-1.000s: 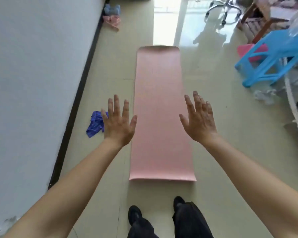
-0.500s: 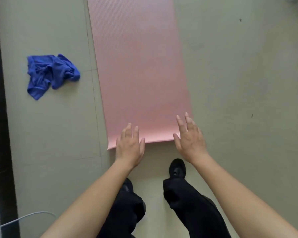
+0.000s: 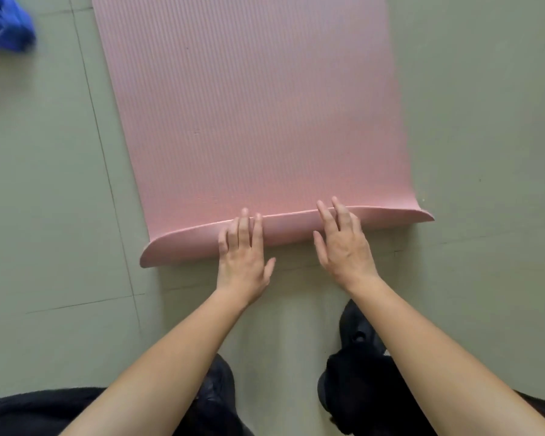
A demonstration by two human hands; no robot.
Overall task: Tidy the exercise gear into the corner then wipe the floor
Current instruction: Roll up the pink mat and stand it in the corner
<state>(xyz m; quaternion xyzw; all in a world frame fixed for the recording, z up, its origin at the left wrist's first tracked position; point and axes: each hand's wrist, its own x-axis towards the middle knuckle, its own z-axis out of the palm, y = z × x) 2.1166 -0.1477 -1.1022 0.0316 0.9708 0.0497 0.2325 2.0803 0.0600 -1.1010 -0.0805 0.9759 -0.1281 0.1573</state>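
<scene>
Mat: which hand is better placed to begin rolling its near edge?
Right hand, marginally: its fingers reach further over the mat's curled edge, while the left hand's fingertips just meet it.

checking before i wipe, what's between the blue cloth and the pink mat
Only bare floor with a tile seam separates blue cloth and pink mat, head view.

- Soft, even daylight, fairly bright.
- Faint, diffuse shadows lie on the floor (image 3: 485, 121) below the mat's (image 3: 249, 105) lifted near edge.
- The cloth (image 3: 4, 23) in the top left corner is blurred.
- Wide-angle distortion bows the tile lines (image 3: 108, 171) and the mat's sides.
</scene>
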